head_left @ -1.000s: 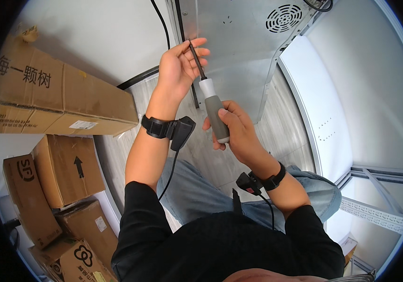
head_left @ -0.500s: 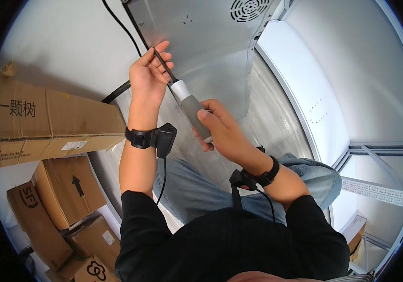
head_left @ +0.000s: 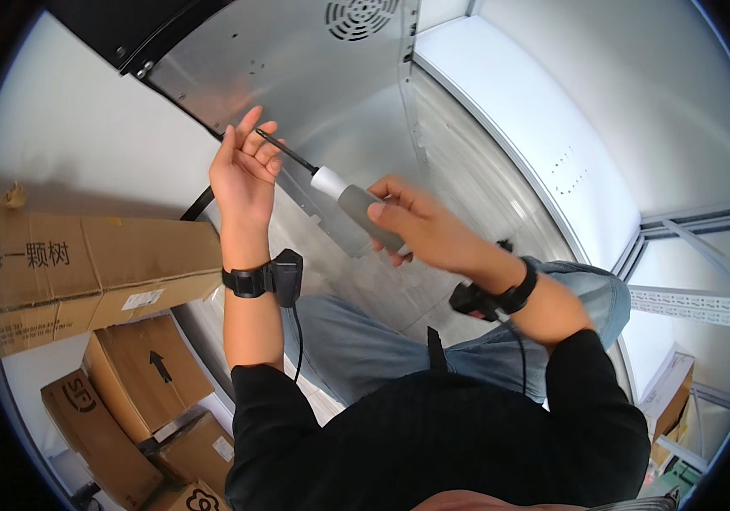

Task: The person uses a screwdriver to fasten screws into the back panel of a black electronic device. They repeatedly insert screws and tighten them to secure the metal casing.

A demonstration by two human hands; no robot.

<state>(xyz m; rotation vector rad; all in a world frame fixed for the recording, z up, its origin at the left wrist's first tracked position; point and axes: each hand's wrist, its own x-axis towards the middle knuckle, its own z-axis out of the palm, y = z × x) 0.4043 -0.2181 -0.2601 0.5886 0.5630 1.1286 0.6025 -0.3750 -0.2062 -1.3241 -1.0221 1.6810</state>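
A screwdriver (head_left: 367,215) with a thick grey-and-white handle and a long dark shaft is gripped in my right hand (head_left: 431,232), thumb along the handle. Its shaft points up and to the left. My left hand (head_left: 247,175) is palm up with its fingers apart, beside the screwdriver's tip. Whether the fingers touch the tip I cannot tell. Beyond both hands stands a metal cabinet (head_left: 297,94) with round vent slots and a few small holes in its panel.
Cardboard boxes (head_left: 139,255) are piled along the left, with a tall carton (head_left: 156,375) below. A white wall panel (head_left: 544,128) and metal shelving (head_left: 697,307) stand to the right. Pale floor (head_left: 467,153) shows between them. Cables hang from straps on both my wrists.
The screwdriver and my right hand have shifted right and down, the shaft now lying flatter. My left hand has moved left and down, its fingers now farther apart. The whole view has shifted.
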